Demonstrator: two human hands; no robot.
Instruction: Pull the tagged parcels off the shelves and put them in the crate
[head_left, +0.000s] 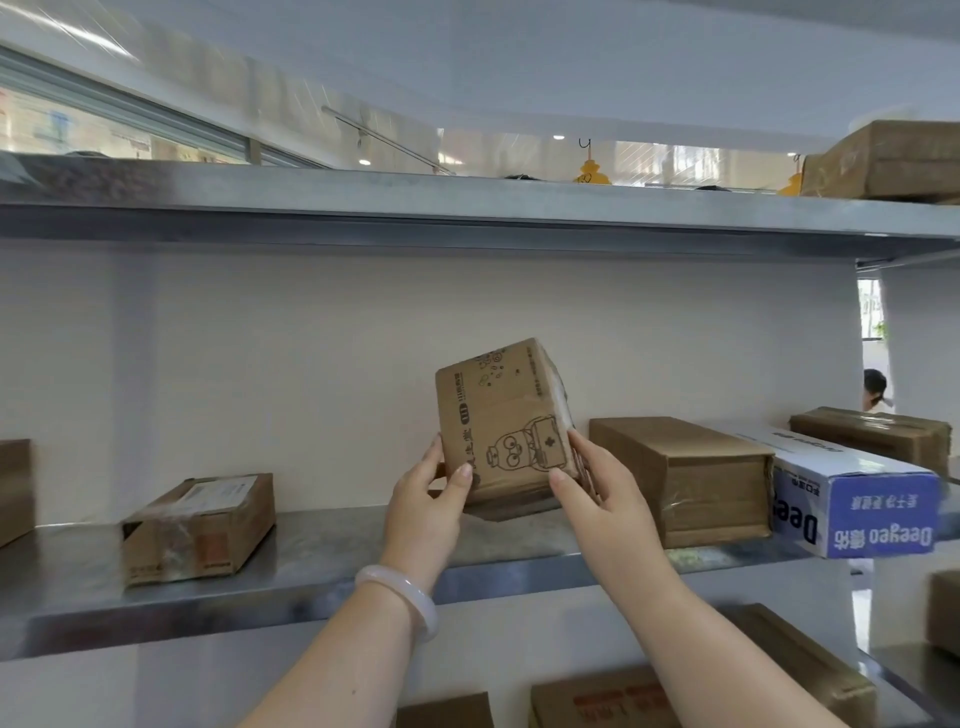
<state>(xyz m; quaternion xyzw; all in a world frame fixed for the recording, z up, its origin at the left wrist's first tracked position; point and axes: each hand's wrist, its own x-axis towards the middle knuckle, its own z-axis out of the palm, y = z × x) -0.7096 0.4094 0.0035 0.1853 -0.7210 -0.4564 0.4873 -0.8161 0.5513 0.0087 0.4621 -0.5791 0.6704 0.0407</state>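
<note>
Just above the middle shelf (311, 551), straight in front of us, was the small brown parcel (501, 421) with a cartoon drawing on its side. We held it between both hands. Our left hand (423, 512) gripped its lower left edge, thumb on the front. Our right hand (605, 499) gripped its lower right edge, fingers wrapped round the side. Both hands were about as near to it as each other.

The parcel stood tall, with its long side running up and down. It leaned a little, its top tipped away to the right. Its bottom looked lifted off the shelf, or only just touching; we could not tell which. We saw no tag from here.

To its right a long brown box (685, 478) lay flat, near our right hand, and next to that a white and blue box (857, 499). To the left, well apart, lay a taped box (202, 525).

We could not see the crate, so we think the parcel had to come back toward us and then down.
</note>
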